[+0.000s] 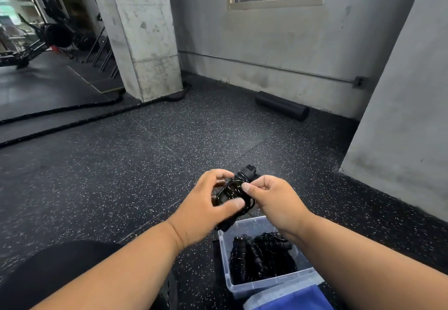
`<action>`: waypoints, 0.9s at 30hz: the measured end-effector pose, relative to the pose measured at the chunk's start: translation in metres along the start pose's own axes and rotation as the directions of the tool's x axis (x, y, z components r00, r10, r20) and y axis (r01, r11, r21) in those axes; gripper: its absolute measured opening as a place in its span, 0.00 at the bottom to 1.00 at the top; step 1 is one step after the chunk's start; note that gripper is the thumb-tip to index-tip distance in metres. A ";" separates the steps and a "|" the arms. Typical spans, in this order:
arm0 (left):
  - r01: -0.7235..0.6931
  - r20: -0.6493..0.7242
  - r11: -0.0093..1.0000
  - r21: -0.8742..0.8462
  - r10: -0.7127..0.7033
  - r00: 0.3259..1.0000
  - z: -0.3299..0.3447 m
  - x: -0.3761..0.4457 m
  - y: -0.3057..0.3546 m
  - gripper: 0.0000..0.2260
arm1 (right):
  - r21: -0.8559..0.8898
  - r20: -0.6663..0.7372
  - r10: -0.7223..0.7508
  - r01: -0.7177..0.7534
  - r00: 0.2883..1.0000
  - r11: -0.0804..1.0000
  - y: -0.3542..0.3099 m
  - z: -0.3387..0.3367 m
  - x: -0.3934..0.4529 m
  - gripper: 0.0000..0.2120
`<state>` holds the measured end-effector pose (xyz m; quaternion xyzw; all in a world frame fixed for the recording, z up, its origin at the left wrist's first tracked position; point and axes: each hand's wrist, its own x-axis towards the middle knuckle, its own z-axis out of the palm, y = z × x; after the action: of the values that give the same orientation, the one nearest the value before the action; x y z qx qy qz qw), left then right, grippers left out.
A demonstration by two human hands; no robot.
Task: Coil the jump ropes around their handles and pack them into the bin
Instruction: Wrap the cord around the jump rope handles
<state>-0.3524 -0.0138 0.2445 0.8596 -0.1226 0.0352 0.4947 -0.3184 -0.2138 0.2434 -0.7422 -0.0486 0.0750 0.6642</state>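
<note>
Both hands up over the speckled rubber floor [150, 154], working one black jump rope [234, 194] held just above and beyond the clear bin [224, 256]. Left hand [203, 210] wrapped round the lower part of the bundle, thumb pressed across the coils, fingers curled behind; bottom end of handle poking out below the palm, close to the bin's far rim. Right hand [274, 200] closed in a pinch on the cord loops near the top, thumb and forefinger tips together, other fingers tucked. Handle tops sticking up past both hands, tilted away to the right. Cord mostly coiled in glossy loops around the handles btwn the two hands. Bin on the floor right below the wrists, w/ several more coiled black ropes [261, 256] lying inside. Blue-and-clear lid or container [291, 295] touching the bin's near edge. Black foam roller [282, 105] against the far wall, well apart. Thick battle ropes [72, 122] stretched across floor at left.
</note>
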 end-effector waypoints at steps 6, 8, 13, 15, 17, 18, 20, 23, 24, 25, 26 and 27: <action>-0.110 -0.105 0.924 0.366 0.158 0.982 0.005 0.000 -0.003 0.26 | 0.051 -0.019 0.041 -0.040 0.999 0.998 0.003 0.007 -0.001 0.09; -0.099 -0.128 0.916 0.389 0.160 0.979 0.006 0.002 -0.005 0.24 | 0.027 -0.035 0.010 -0.009 0.999 1.000 0.000 0.008 -0.002 0.09; -0.050 -0.196 0.936 0.347 0.125 0.973 0.013 0.002 -0.006 0.19 | -0.161 -0.098 -0.129 0.112 0.987 0.980 -0.006 0.011 -0.006 0.09; -0.009 -0.242 0.971 0.237 0.068 0.968 0.019 0.001 -0.006 0.15 | -0.242 -0.112 -0.199 0.167 0.974 0.956 -0.007 0.011 -0.006 0.10; 0.029 -0.255 0.994 0.103 -0.002 0.967 0.026 -0.001 -0.004 0.13 | -0.314 -0.128 -0.282 0.231 0.951 0.921 -0.008 0.011 -0.005 0.10; 0.035 -0.248 0.998 0.059 -0.019 0.969 0.029 -0.001 -0.004 0.12 | -0.361 -0.134 -0.323 0.258 0.937 0.896 -0.008 0.011 -0.004 0.10; 0.023 -0.212 1.000 -0.013 -0.025 0.977 0.032 -0.002 0.000 0.13 | -0.443 -0.146 -0.381 0.284 0.913 0.851 -0.007 0.009 -0.005 0.11; 0.027 -0.112 0.988 -0.150 -0.044 0.993 0.033 -0.003 0.006 0.15 | -0.473 -0.168 -0.383 0.266 0.909 0.840 -0.005 0.005 -0.005 0.11; 0.041 -0.080 0.982 -0.187 -0.057 0.995 0.033 -0.003 0.007 0.16 | -0.473 -0.176 -0.375 0.256 0.910 0.843 -0.004 0.005 -0.005 0.12; 0.049 -0.058 0.979 -0.198 -0.062 0.996 0.033 -0.003 0.007 0.16 | -0.471 -0.185 -0.363 0.242 0.913 0.848 -0.004 0.004 -0.004 0.12; 0.048 -0.054 0.981 -0.187 -0.059 0.997 0.032 -0.002 0.005 0.15 | -0.462 -0.190 -0.348 0.229 0.918 0.857 -0.003 0.003 -0.004 0.12; 0.045 -0.066 0.986 -0.159 -0.056 0.996 0.032 -0.001 0.001 0.14 | -0.449 -0.191 -0.330 0.216 0.924 0.867 -0.003 0.003 -0.003 0.13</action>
<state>-0.3552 -0.0413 0.2289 0.8191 -0.0859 0.0429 0.5656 -0.3220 -0.2114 0.2463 -0.8561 -0.0808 -0.1315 0.4933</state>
